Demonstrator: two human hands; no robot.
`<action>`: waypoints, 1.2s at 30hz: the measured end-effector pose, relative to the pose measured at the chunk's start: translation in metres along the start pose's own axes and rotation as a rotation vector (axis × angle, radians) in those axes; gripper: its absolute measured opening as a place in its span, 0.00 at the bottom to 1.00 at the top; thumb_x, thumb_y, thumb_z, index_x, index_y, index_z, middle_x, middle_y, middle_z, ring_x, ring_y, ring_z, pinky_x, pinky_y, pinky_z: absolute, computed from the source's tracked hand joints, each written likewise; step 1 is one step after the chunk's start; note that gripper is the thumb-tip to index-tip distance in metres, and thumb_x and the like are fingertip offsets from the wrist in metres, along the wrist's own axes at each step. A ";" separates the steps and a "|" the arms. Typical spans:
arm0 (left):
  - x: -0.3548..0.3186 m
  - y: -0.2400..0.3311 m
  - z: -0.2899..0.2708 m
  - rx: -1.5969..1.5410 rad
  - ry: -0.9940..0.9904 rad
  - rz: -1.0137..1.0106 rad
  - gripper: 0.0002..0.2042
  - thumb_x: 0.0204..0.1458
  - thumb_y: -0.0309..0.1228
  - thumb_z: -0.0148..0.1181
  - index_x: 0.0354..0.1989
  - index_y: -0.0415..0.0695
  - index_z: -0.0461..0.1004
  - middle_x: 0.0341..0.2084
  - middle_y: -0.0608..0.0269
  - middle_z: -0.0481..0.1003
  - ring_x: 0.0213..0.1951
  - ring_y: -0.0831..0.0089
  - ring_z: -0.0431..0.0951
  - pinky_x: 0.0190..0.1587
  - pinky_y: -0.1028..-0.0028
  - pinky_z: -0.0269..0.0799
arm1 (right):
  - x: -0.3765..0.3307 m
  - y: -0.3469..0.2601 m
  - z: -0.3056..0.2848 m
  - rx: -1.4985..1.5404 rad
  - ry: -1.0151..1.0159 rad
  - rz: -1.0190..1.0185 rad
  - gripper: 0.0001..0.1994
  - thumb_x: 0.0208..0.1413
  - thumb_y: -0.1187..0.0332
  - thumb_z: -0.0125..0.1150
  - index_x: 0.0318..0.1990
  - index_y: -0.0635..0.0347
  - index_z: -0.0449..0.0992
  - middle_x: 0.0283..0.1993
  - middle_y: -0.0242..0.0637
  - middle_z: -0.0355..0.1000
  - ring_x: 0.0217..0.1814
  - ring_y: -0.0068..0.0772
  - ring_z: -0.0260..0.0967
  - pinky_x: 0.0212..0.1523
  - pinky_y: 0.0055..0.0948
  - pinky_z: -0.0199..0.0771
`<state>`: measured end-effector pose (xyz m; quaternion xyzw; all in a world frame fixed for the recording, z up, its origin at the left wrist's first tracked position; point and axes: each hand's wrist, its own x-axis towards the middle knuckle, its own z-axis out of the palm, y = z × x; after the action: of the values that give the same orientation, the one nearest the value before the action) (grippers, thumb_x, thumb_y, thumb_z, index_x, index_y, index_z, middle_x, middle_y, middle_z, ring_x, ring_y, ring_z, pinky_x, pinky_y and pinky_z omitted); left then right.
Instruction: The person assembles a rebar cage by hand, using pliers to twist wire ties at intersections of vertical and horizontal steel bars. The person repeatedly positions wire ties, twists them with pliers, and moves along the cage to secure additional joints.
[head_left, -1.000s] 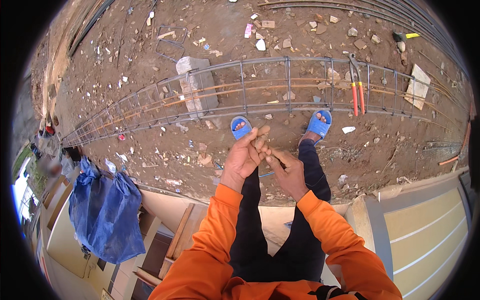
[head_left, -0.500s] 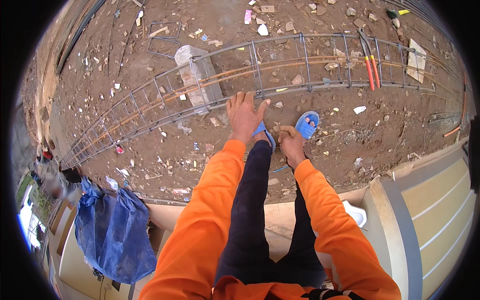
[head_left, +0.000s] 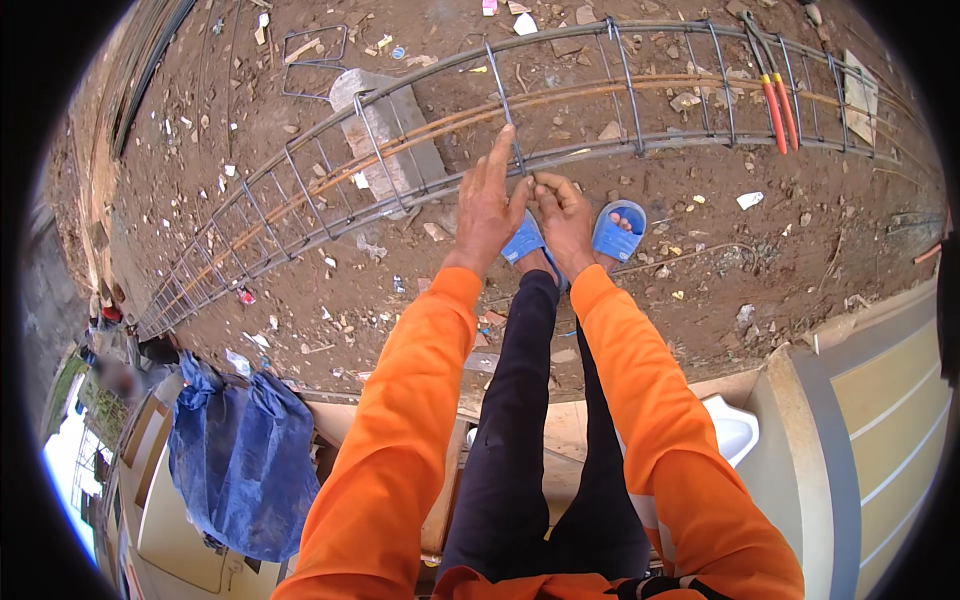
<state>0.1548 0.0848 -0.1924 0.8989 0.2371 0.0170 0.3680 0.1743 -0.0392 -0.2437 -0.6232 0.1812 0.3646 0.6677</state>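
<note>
Both hands pinch at the rebar cage, fingers half-spread.

Near bar of rebar cage: left hand and right hand meet here | gaps between stirrups: open passage | concrete block: blocks cage's left span | cutters: well right.

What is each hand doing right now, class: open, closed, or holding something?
Left hand: open, fingers stretched along a stirrup of the long grey steel rebar cage.
Right hand: fingers pinched at the cage's lower bar; contents cannot be told.
</note>
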 end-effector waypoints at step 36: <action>0.050 -0.035 -0.018 0.169 -0.687 -0.362 0.10 0.45 0.36 0.64 0.27 0.40 0.80 0.23 0.51 0.77 0.27 0.61 0.80 0.32 0.65 0.72 | 0.045 -0.027 -0.015 -0.077 -0.301 0.096 0.15 0.43 0.72 0.76 0.38 0.62 0.78 0.34 0.32 0.77 0.36 0.21 0.71 0.39 0.24 0.71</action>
<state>0.1813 0.1399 -0.2097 0.8230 0.2553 -0.3695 0.3478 0.2267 -0.0409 -0.2588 -0.5773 0.0948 0.4921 0.6447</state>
